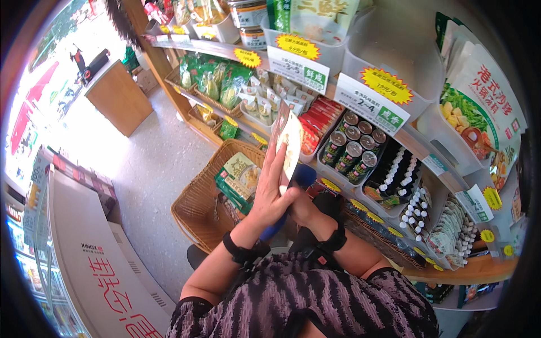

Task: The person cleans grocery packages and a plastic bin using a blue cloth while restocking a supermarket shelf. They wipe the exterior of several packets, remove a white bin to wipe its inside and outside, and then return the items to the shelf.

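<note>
Between my two hands, in front of my chest, a flat food pouch stands nearly edge-on to the view. My left hand lies along its left face, fingers stretched upward and thumb pointing to the right. Near the pouch's lower end is my right hand, partly hidden behind the left thumb; its fingers cannot be made out. A wicker basket is left of my hands, with a green and cream food pouch and other packets inside. Both wrists wear black bands.
Shelves curve along the right, holding a bin of cans, red packets, white-capped pouches and a translucent bin. A white freezer cabinet stands at the lower left. Further off is a wooden counter on the grey floor.
</note>
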Available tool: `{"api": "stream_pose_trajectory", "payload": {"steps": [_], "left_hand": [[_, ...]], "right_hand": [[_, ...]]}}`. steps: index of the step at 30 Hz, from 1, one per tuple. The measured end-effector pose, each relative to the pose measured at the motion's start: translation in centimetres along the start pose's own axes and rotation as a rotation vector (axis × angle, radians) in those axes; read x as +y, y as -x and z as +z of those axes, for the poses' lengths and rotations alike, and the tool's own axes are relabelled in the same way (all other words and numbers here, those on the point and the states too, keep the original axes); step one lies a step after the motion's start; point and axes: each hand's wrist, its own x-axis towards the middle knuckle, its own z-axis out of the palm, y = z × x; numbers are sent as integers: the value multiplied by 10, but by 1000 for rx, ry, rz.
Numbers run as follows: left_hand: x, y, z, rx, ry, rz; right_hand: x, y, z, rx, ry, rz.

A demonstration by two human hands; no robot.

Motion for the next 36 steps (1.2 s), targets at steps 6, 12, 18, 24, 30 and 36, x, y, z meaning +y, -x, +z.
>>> {"api": "stream_pose_trajectory", "payload": {"steps": [6,12,18,24,30,36], "left_hand": [[-16,9,-6,-30,-313,-20],[-3,24,-3,-163,-397,-98],[-3,24,0,-173,-275,-15],[-25,34,-24,-143,-12,-149],[-59,46,-32,-199,710,-564],[-53,50,-58,-94,729,-737]], "right_hand": [[-21,15,-3,-23,-163,30],[-40,5,-16,19,-56,-188],[-47,-1,-5,241,311,-374],[-53,-4,-24,239,-15,-331],[-44,-10,-40,203,-211,-278],[-21,-19,-67,390,-226,-235]]}}
